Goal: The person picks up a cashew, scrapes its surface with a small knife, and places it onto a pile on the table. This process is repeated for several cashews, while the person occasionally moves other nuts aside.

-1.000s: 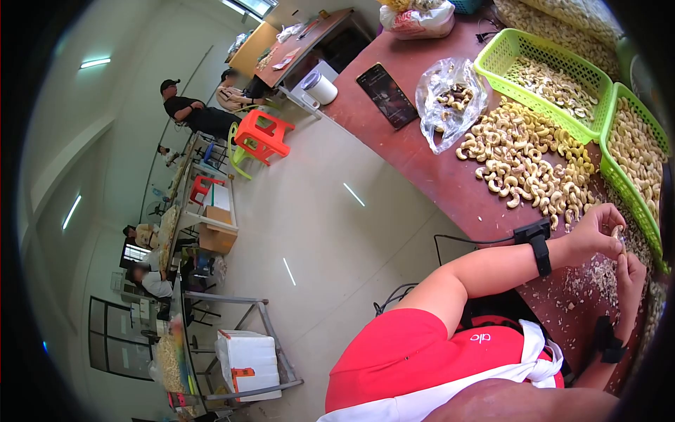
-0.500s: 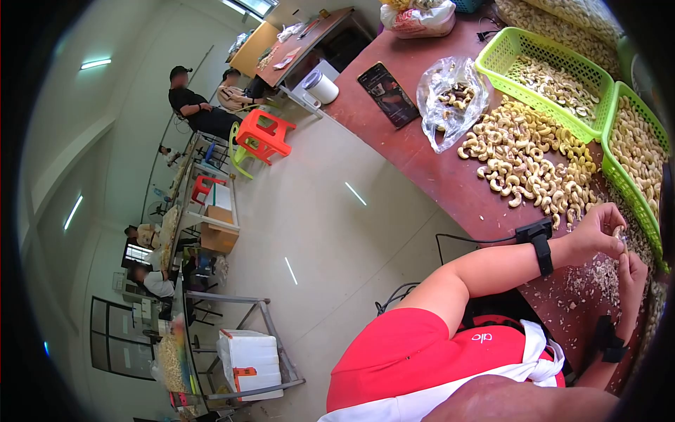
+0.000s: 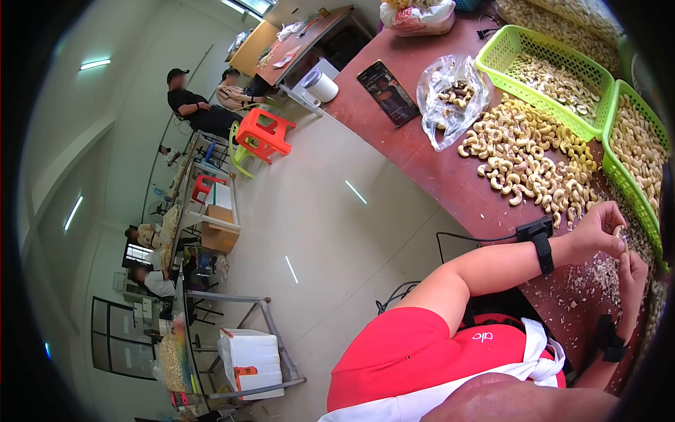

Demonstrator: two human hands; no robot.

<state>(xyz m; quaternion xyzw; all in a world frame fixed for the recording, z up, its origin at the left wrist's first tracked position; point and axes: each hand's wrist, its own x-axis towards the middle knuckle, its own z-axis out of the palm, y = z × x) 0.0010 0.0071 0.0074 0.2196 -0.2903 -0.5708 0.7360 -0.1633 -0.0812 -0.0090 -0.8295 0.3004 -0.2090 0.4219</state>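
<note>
My left hand [image 3: 598, 228], with a black band on its wrist, pinches a cashew nut [image 3: 619, 231] between thumb and fingertips. Close against it, my right hand [image 3: 633, 273] is closed too, its fingertips meeting the nut. A thin pale piece shows between the two hands, too small to name. Below them, peeled skin flakes [image 3: 596, 278] lie scattered on the reddish table [image 3: 429, 169]. A pile of loose cashews [image 3: 524, 151] is heaped just beyond my left hand. Beside my hands stands a green basket [image 3: 636, 200] full of cashews.
Another green basket [image 3: 548, 102] holds pale cashew pieces. A clear plastic bag [image 3: 450, 116] with darker nuts lies beside a phone [image 3: 387, 93]. A black cable [image 3: 478, 241] runs off the table edge. Across the room people sit near a red stool [image 3: 264, 133].
My hands stay together at the cashew nut, with only a very slight shift of the fingers. The phone's screen picture differs.
</note>
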